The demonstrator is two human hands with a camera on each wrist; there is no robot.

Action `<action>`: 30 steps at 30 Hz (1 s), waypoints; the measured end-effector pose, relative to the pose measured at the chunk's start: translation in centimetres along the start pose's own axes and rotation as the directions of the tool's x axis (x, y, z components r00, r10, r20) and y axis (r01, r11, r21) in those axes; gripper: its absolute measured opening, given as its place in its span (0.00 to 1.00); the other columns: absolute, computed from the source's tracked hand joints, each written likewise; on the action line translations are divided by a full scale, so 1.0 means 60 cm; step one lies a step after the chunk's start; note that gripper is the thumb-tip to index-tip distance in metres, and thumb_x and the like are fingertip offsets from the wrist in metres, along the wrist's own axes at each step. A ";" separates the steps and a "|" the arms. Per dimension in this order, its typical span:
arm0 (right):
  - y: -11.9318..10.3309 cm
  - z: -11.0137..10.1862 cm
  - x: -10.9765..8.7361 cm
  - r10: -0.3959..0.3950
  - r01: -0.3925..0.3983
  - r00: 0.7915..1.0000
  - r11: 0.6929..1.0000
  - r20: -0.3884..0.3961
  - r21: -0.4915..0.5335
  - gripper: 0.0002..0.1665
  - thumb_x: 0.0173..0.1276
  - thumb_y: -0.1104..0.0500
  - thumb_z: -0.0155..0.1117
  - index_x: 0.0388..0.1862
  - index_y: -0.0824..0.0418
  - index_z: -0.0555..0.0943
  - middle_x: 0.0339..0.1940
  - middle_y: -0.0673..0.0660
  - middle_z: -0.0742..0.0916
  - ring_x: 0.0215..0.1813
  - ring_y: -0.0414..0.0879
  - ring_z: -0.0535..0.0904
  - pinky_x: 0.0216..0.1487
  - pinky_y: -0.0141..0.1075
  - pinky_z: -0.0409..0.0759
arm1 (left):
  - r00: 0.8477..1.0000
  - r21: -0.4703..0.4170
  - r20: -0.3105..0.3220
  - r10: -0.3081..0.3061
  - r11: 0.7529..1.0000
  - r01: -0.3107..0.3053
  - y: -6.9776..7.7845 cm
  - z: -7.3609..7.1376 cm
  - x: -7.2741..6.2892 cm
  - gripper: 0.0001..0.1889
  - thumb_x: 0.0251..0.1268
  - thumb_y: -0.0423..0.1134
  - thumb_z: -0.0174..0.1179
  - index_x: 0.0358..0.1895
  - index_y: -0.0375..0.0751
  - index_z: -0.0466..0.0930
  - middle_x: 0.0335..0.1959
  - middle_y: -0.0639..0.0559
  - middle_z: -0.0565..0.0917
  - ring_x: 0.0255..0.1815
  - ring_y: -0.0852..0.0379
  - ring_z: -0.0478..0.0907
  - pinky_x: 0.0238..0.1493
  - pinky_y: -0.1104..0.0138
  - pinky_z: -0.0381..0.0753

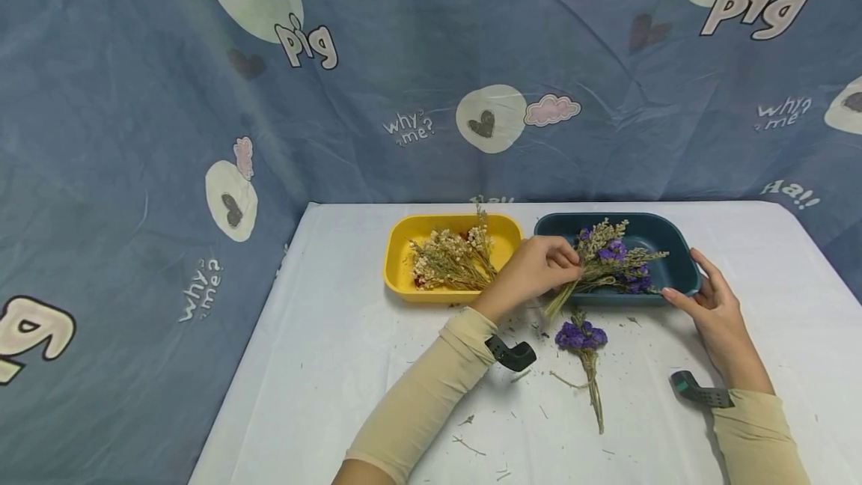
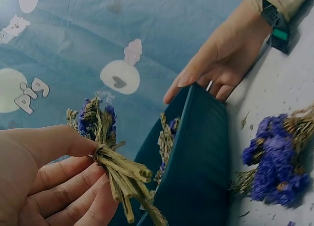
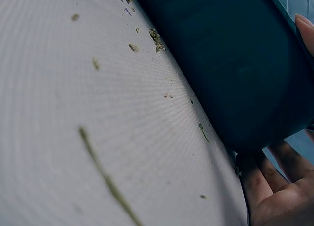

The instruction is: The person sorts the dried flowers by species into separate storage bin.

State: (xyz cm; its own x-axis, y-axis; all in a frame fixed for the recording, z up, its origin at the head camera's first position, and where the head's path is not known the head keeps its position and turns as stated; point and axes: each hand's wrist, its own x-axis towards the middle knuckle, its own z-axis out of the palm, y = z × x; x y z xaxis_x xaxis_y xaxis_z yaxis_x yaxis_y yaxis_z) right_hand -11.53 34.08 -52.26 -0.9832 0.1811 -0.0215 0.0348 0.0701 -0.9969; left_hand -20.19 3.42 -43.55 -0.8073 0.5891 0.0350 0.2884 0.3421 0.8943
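My left hand (image 1: 539, 269) pinches a tied bunch of dried flowers (image 1: 590, 264) by its stems, between thumb and fingers. The bunch has pale sprigs and purple blooms, and its heads lie over the dark teal tray (image 1: 682, 269). In the left wrist view the cut stem ends (image 2: 128, 179) point out past the fingers. My right hand (image 1: 715, 313) grips the tray's right end, thumb at the near corner and fingers at the far side. More purple flowers (image 1: 636, 277) show inside the tray. Another purple bunch (image 1: 583, 337) lies on the table in front of it.
Left of the teal tray stands a yellow tray (image 1: 396, 275) with whitish dried flowers (image 1: 447, 257) in it. Loose stem bits (image 1: 469, 446) and crumbs are scattered on the white table (image 1: 323, 365). A blue printed cloth (image 1: 377, 163) hangs behind the table.
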 end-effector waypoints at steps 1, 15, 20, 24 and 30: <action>0.000 -0.001 0.000 0.003 -0.003 1.000 1.000 0.000 -0.011 0.54 0.73 0.64 0.67 0.86 0.39 0.49 0.87 0.55 0.58 0.61 0.26 0.71 0.52 0.10 0.72 | 1.000 0.007 -0.003 -0.001 1.000 0.001 -0.001 0.000 0.004 0.04 0.69 0.39 0.69 0.41 0.45 0.85 0.36 0.53 0.88 0.29 0.63 0.83 0.32 0.73 0.86; -0.002 -0.001 0.000 0.021 -0.020 1.000 0.999 0.006 -0.027 0.53 0.74 0.62 0.67 0.86 0.37 0.48 0.88 0.53 0.56 0.65 0.28 0.69 0.55 0.11 0.72 | 1.000 0.228 0.002 0.006 0.974 -0.007 0.001 0.002 0.053 0.02 0.70 0.41 0.68 0.41 0.48 0.87 0.37 0.57 0.90 0.34 0.70 0.82 0.46 0.76 0.82; -0.004 -0.001 0.000 0.025 -0.025 1.000 0.997 0.002 -0.072 0.53 0.74 0.60 0.67 0.86 0.36 0.47 0.88 0.53 0.55 0.69 0.29 0.68 0.59 0.11 0.71 | 1.000 0.286 -0.008 0.014 0.958 -0.011 0.010 0.006 0.067 0.02 0.71 0.41 0.68 0.41 0.49 0.87 0.37 0.58 0.90 0.34 0.71 0.82 0.47 0.77 0.81; -0.003 -0.001 -0.002 0.034 -0.034 0.999 0.997 0.003 -0.065 0.53 0.75 0.60 0.67 0.86 0.36 0.47 0.88 0.53 0.54 0.73 0.31 0.66 0.64 0.12 0.69 | 1.000 0.335 -0.013 -0.002 0.942 0.007 0.018 0.012 0.079 0.02 0.72 0.42 0.67 0.41 0.50 0.87 0.38 0.59 0.90 0.34 0.71 0.81 0.42 0.79 0.79; -0.001 0.000 -0.002 0.028 -0.027 1.000 0.999 0.007 -0.042 0.54 0.75 0.61 0.67 0.86 0.37 0.47 0.88 0.55 0.54 0.70 0.31 0.67 0.59 0.12 0.71 | 0.999 0.369 -0.008 -0.035 0.929 0.035 0.026 0.024 0.090 0.03 0.73 0.43 0.66 0.43 0.51 0.86 0.38 0.61 0.89 0.35 0.71 0.82 0.40 0.80 0.79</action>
State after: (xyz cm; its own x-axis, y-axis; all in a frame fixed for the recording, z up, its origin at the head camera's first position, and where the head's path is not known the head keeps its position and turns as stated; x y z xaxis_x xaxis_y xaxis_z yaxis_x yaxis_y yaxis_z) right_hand -11.42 34.08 -52.21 -0.9830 0.1765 -0.0497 0.0694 0.1067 -0.9919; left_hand -23.38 8.19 -42.59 -0.8208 0.5712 0.0074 0.4294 0.6085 0.6674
